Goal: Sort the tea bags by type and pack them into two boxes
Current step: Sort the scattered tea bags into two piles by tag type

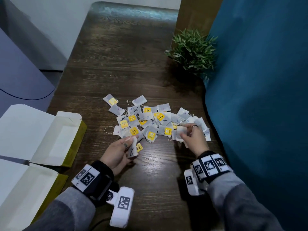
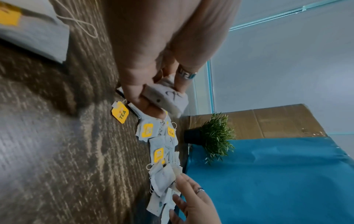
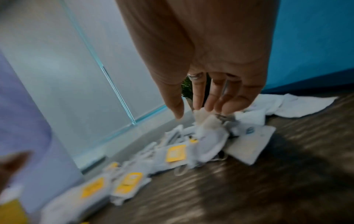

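A loose pile of tea bags [image 1: 150, 121] lies mid-table, some marked with a black X, some with a small letter, many with yellow tags. My left hand [image 1: 130, 144] hovers at the pile's near left edge and grips a small stack of X-marked tea bags [image 2: 168, 98]; a yellow tag [image 1: 139, 147] dangles from it. My right hand [image 1: 185, 130] is over the pile's right end, its straight fingertips [image 3: 208, 104] touching a puffed tea bag [image 3: 207, 121], thumb apart. Two open boxes [image 1: 73, 130] [image 1: 55, 185], white inside and olive outside, lie at the left.
A small potted plant [image 1: 191, 50] stands at the table's right edge beyond the pile. A blue cloth-covered surface [image 1: 258, 97] borders the right side. The dark wooden table [image 1: 125, 55] stretches away past the pile.
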The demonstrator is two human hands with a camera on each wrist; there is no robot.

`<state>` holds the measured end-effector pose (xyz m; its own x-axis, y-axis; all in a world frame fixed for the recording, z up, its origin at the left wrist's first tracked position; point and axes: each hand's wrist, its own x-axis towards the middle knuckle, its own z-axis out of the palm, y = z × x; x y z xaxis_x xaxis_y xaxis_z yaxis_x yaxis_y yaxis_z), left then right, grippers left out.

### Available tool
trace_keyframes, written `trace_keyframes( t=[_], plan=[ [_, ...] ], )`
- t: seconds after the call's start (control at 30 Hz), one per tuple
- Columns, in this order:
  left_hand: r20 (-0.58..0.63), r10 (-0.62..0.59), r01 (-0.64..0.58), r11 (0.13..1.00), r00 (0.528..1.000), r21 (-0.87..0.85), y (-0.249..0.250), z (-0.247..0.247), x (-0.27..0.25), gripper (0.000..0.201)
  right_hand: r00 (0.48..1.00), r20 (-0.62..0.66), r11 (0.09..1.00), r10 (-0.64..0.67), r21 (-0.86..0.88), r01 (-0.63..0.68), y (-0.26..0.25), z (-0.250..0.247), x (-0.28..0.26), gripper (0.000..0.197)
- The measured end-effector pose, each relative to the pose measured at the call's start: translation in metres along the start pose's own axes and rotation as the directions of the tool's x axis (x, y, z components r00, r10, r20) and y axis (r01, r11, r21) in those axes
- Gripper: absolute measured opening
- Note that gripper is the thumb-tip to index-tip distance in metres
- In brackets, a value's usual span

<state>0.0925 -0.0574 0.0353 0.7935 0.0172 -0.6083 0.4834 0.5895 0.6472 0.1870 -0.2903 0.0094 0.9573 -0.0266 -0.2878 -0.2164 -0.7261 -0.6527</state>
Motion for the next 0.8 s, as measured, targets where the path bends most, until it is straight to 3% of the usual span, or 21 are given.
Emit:
trace_keyframes(
  t=[0.1, 0.2, 0.23, 0.3, 0.4, 0.47, 0.5, 0.57, 0.6, 0.63, 0.7, 0.8],
  plan=[
    [0.003, -0.022, 0.022, 1.000, 1.000, 0.006, 0.001, 0.001, 0.003, 0.027, 0.995, 0.066, 0.989, 0.080, -0.133, -0.071, 0.009, 0.004, 0.020, 0.038],
    [-0.071, -0.057, 0.063, 0.994, 0.996, 0.092, -0.002, -0.004, 0.012, 0.024, 0.998, 0.027, 0.992, 0.054, -0.120, -0.050, 0.012, 0.009, 0.027, 0.016],
    [-0.099, -0.064, 0.077, 0.989, 0.993, 0.130, -0.002, -0.005, 0.015, 0.023, 0.999, -0.001, 0.994, 0.032, -0.103, -0.032, 0.015, 0.008, 0.028, 0.018],
    [-0.144, -0.043, 0.076, 0.970, 0.989, 0.231, -0.001, -0.008, 0.020, 0.023, 0.999, -0.046, 1.000, 0.007, -0.024, -0.009, 0.017, 0.004, 0.026, 0.021],
    [-0.193, -0.034, 0.098, 0.938, 0.981, 0.334, 0.001, -0.012, 0.026, 0.028, 0.995, -0.092, 0.954, -0.048, 0.289, 0.073, 0.018, -0.009, 0.010, 0.019],
    [-0.194, -0.096, 0.156, 0.933, 0.976, 0.324, 0.002, -0.013, 0.029, 0.029, 0.992, -0.118, 0.825, -0.043, 0.556, 0.102, 0.018, -0.015, 0.000, 0.021],
    [-0.192, -0.121, 0.177, 0.934, 0.974, 0.309, 0.002, -0.014, 0.029, 0.028, 0.995, -0.096, 0.715, 0.006, 0.696, 0.063, 0.020, -0.017, -0.001, 0.022],
    [-0.185, -0.112, 0.169, 0.929, 0.976, 0.329, 0.000, -0.015, 0.031, 0.019, 0.992, 0.052, 0.434, 0.112, 0.896, -0.096, 0.021, -0.020, -0.004, 0.024],
    [-0.189, -0.083, 0.151, 0.912, 0.978, 0.382, 0.000, -0.016, 0.032, 0.012, 0.981, 0.138, 0.338, 0.139, 0.924, -0.178, 0.021, -0.021, -0.004, 0.025],
    [-0.192, -0.047, 0.131, 0.881, 0.980, 0.454, -0.001, -0.015, 0.033, 0.004, 0.965, 0.204, 0.296, 0.163, 0.923, -0.245, 0.021, -0.022, -0.004, 0.025],
    [-0.172, 0.072, 0.069, 0.714, 0.983, 0.696, -0.003, -0.017, 0.035, 0.018, 0.944, 0.259, 0.334, 0.203, 0.888, -0.316, 0.019, -0.020, -0.005, 0.024],
    [-0.035, 0.220, -0.027, 0.272, 0.975, 0.962, -0.011, -0.017, 0.040, 0.031, 0.946, 0.197, 0.628, 0.259, 0.710, -0.320, 0.016, -0.015, -0.004, 0.023]
  ],
)
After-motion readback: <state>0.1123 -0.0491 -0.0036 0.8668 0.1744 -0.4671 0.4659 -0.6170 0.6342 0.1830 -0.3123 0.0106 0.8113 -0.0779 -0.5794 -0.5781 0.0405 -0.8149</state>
